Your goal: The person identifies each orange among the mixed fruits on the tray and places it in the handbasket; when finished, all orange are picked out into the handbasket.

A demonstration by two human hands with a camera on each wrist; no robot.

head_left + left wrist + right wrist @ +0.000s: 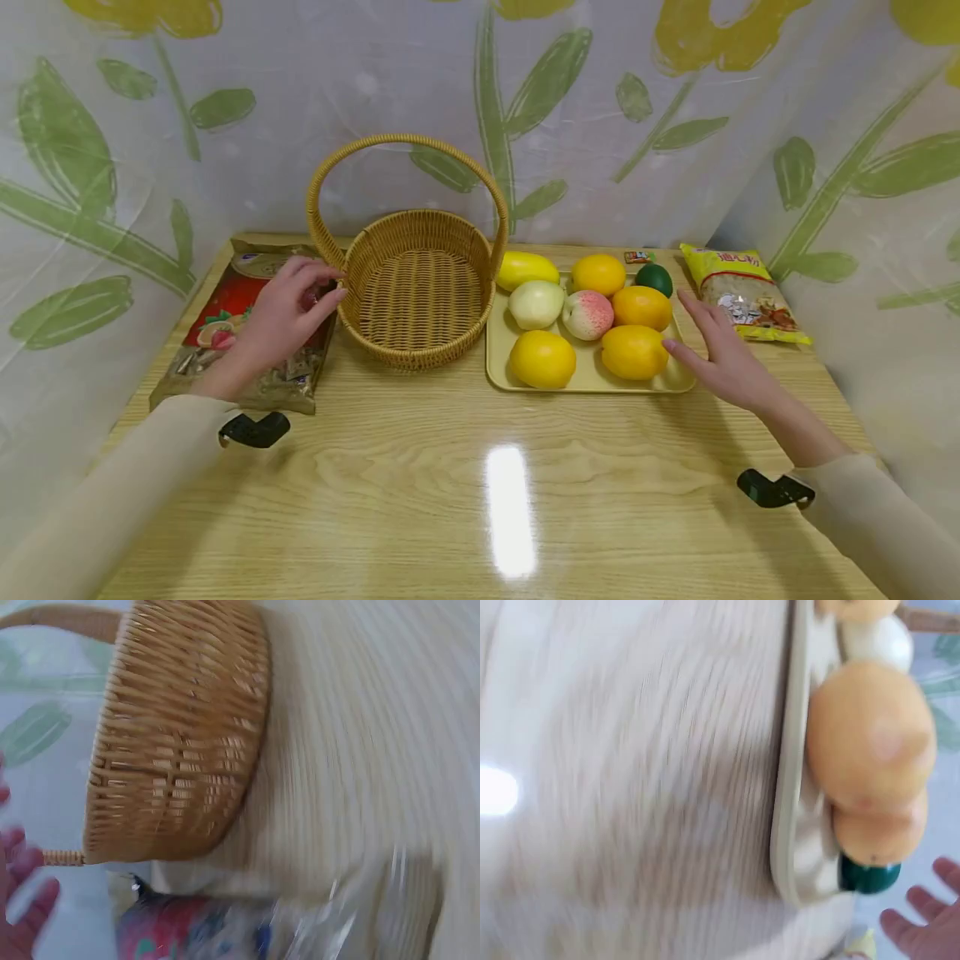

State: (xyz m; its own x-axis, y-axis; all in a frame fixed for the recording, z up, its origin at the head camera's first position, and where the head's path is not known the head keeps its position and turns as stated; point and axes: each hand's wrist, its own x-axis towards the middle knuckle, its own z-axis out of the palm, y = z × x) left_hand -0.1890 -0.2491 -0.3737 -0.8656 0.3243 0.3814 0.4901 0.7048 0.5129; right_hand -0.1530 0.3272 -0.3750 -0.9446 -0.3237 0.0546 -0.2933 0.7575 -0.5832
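Note:
My left hand hovers over a red-and-brown snack bag, its fingers loosely bent beside the left base of the handle of a wicker basket. Whether the fingertips touch the basket I cannot tell. In the left wrist view the basket wall fills the upper left. My right hand has its fingers spread at the right end of a cream tray, close to a yellow-orange fruit. Also on the tray are a peach, a pale green fruit, a dark green one and several yellow ones.
The snack bag lies left of the basket. A yellow snack bag lies right of the tray, and a small packet sits behind it. Flower-printed curtains enclose the wooden table at the back and sides.

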